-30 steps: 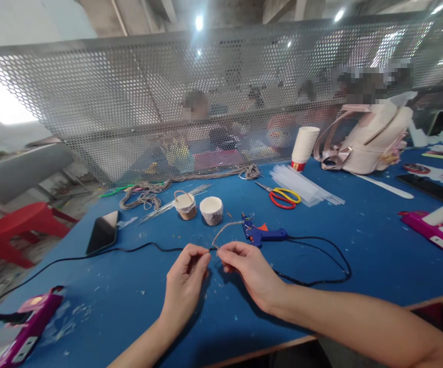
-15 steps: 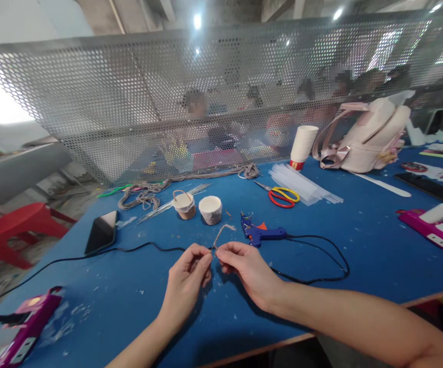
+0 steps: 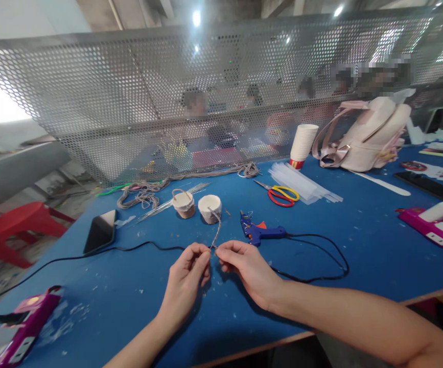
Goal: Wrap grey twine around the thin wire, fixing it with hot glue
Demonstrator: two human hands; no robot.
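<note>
My left hand (image 3: 187,278) and my right hand (image 3: 246,268) meet fingertip to fingertip above the blue table (image 3: 359,245). Both pinch the near end of a short piece of brown twine (image 3: 216,230), which rises from my fingers and points away toward a small white cup (image 3: 210,208). Beside that cup stands a second small cup with a twine handle (image 3: 183,203). A blue glue gun (image 3: 259,231) lies just beyond my right hand, its black cord (image 3: 321,255) looping to the right.
Red-and-yellow scissors (image 3: 280,194), clear glue sticks (image 3: 301,185), stacked paper cups (image 3: 303,144) and a pink backpack (image 3: 367,135) sit at the back right. A phone (image 3: 100,231), loose twine bundles (image 3: 140,194) and pink devices (image 3: 25,327) lie left. A perforated metal screen (image 3: 129,102) has people behind it.
The twine's free end has swung from pointing right, toward the glue gun, to pointing up and away toward the white cup. My hands have stayed nearly in place.
</note>
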